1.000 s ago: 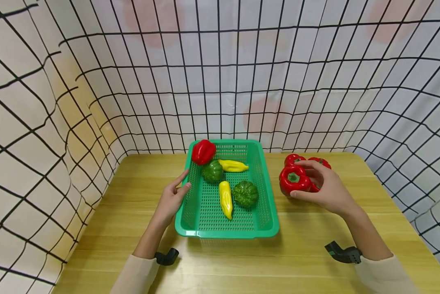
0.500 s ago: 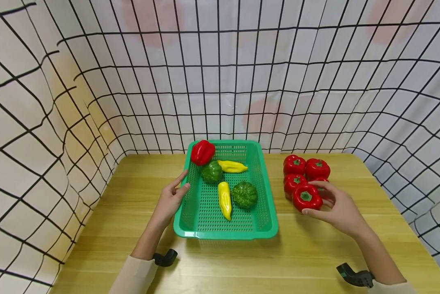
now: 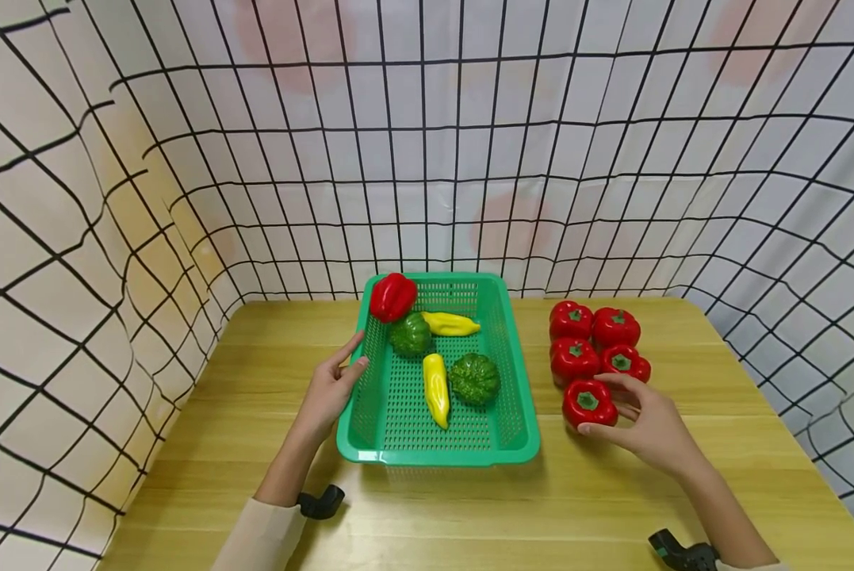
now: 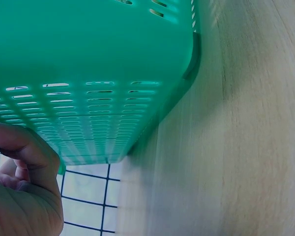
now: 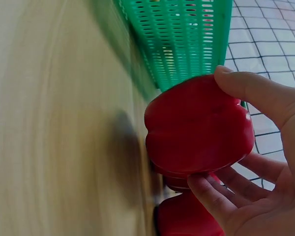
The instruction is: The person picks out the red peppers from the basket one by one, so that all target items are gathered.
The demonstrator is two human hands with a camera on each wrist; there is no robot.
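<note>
My right hand (image 3: 648, 424) pinches a red bell pepper (image 3: 589, 403) between thumb and fingertips, its green stem facing up. In the right wrist view the bell pepper (image 5: 199, 130) hangs just off the tabletop, thumb on one side and fingers on the other. Behind it, several more red bell peppers (image 3: 572, 361) stand close together. A green perforated basket (image 3: 437, 456) sits at the middle of the table. My left hand (image 3: 330, 388) grips its left rim; in the left wrist view the fingers (image 4: 32, 152) curl beside the basket's wall (image 4: 88, 54).
Inside the basket lie two yellow peppers (image 3: 437, 388), two green ribbed vegetables (image 3: 475, 378) and a red bell pepper (image 3: 394, 297) at the back left corner. A wooden table (image 3: 427, 515) carries everything. Grid-patterned cloth (image 3: 441, 159) stands behind and along both sides.
My right hand has drawn the red bell pepper towards me, away from the group, uncovering the other bell peppers behind. The left hand and basket have stayed nearly still.
</note>
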